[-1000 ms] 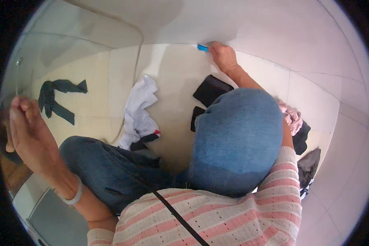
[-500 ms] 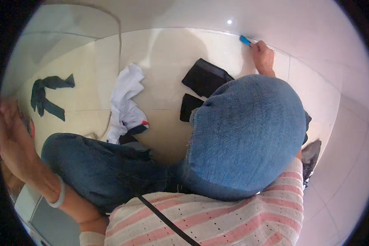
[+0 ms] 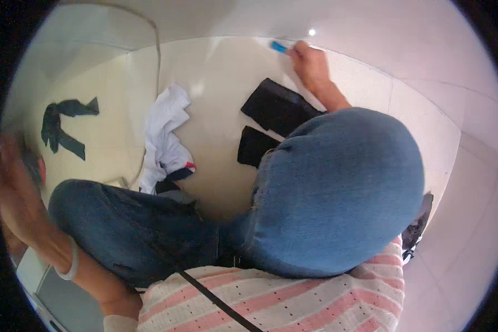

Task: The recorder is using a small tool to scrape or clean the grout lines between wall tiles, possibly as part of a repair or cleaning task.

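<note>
My right hand (image 3: 311,65) is closed on a small blue tool (image 3: 279,47), its exact kind too small to make out. The tool's blue end lies by the far edge of the pale floor (image 3: 216,72), along the foot of the wall. My left hand (image 3: 21,193) is raised at the far left rim, its fingers blurred and partly lost in the dark border. Near my right knee lie a larger black folded cloth (image 3: 282,106) and a smaller black cloth (image 3: 253,146). A crumpled white cloth (image 3: 166,130) with a red and navy end lies mid-left.
A dark strip of cloth (image 3: 52,127) lies bent at the left. A thin cable (image 3: 158,61) runs down the wall and across the floor. My jeans-clad knees (image 3: 337,188) take up the near middle. A dark bundle (image 3: 418,224) sits beyond my right leg.
My right hand has moved left along the foot of the wall with the blue tool. My right knee has shifted slightly to the right. The left hand stays nearly in place.
</note>
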Tool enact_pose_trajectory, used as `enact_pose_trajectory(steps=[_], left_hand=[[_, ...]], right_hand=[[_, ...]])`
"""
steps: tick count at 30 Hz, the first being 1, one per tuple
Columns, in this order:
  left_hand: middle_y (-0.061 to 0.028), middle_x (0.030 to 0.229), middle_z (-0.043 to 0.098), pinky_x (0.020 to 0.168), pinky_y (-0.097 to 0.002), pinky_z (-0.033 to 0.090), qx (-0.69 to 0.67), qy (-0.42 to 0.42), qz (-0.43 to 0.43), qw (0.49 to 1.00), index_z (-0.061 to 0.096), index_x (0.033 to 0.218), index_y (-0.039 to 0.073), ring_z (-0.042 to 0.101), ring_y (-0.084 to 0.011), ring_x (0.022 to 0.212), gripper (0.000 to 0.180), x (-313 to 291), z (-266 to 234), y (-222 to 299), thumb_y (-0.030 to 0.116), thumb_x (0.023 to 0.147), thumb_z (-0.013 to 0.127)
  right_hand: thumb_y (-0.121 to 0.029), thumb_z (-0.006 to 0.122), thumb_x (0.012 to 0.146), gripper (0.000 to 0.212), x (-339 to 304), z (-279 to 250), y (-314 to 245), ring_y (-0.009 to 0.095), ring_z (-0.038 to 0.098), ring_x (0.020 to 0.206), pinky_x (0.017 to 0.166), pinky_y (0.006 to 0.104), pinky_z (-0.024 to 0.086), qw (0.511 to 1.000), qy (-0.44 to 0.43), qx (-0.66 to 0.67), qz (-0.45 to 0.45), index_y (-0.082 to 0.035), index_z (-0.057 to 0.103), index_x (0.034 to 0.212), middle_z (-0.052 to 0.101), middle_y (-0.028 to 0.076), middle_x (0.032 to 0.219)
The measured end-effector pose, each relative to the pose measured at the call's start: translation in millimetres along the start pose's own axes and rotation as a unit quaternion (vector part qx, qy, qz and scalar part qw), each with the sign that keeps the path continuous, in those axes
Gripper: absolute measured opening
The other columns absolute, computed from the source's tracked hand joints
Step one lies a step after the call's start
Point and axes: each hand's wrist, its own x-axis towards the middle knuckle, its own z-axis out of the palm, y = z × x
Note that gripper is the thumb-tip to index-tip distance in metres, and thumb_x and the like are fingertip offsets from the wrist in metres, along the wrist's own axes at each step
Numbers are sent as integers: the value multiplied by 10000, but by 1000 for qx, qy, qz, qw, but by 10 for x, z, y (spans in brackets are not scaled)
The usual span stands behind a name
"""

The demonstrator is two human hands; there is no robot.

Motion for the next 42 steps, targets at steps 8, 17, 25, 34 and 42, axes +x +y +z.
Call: enact_pose_trajectory(steps=[8,17,25,34,42], left_hand=[[-65,1377,385,1020,-347,207,-402,97,-129,901,376,1334,64,301,-166,1293,449,4,205,82,307,956,370],[-74,1267,469,974,-336,301,-378,102,-143,909,422,1282,26,405,-132,1182,433,162,276,-285,320,966,377],[-137,1260,497,991,-299,341,-535,123,-65,834,474,1225,-47,480,-202,1128,346,277,494,181,149,953,392],[-66,948,506,877,-274,374,-605,136,-60,782,512,1099,-63,472,-145,907,265,238,668,336,145,954,434],[-74,983,556,848,-279,420,-479,188,-68,855,508,1142,-57,522,-137,925,286,13,239,242,143,945,453]], right_hand=[[-184,540,835,141,370,526,-545,401,571,627,588,476,460,997,-35,-4,-76,-45,530,815,592,195,682],[-182,545,825,143,232,330,-68,388,589,626,563,477,467,999,-19,-30,-26,-39,547,830,592,196,658],[-197,607,792,185,-280,-551,1131,393,567,607,537,477,443,990,68,-91,83,-45,514,742,569,194,630],[-263,567,821,217,-724,-1433,2172,425,588,710,614,494,461,953,95,-180,223,-53,535,782,602,219,710],[-196,578,790,182,-775,-1848,2430,409,600,731,625,489,463,896,182,-235,331,-19,576,746,605,236,744]])
